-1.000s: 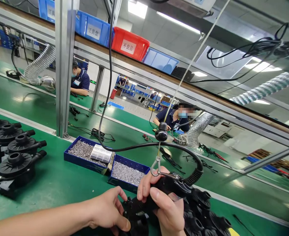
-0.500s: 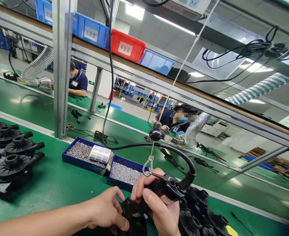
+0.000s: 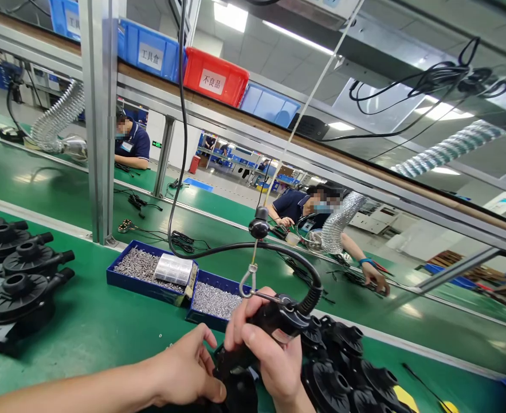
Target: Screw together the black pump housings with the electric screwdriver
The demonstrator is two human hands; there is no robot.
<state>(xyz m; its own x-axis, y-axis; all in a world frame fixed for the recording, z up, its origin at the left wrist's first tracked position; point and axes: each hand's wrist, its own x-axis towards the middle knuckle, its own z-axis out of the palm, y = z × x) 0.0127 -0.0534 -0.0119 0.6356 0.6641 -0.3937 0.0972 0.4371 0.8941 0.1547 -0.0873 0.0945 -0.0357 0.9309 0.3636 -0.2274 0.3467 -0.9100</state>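
Note:
My right hand (image 3: 274, 358) is wrapped round a black electric screwdriver (image 3: 285, 321), which hangs from a hook (image 3: 249, 281) on a cord and tilts down to the left. Below its lower end is a black plastic pump-like housing (image 3: 239, 393), partly cut off by the bottom edge. My left hand (image 3: 188, 367) grips this housing from the left, thumb on its near side. The screwdriver's tip is hidden by the hands and housing. Just beyond the hands stand a blue tray of small metal nuts or washers (image 3: 216, 299) and a blue tray of screws (image 3: 136, 263).
Several black housings (image 3: 18, 298) line the left; more (image 3: 328, 381) crowd the right beside a yellow piece (image 3: 405, 398). A metal post (image 3: 100, 126) rises behind the trays. The screwdriver's cable (image 3: 179, 172) loops overhead. Across the bench, a co-worker's hand (image 3: 375, 278) reaches towards black cables.
The screwdriver and my right hand have shifted slightly left and stand more upright over the housing. A co-worker's arm has come into view at the right. My left hand keeps its grip.

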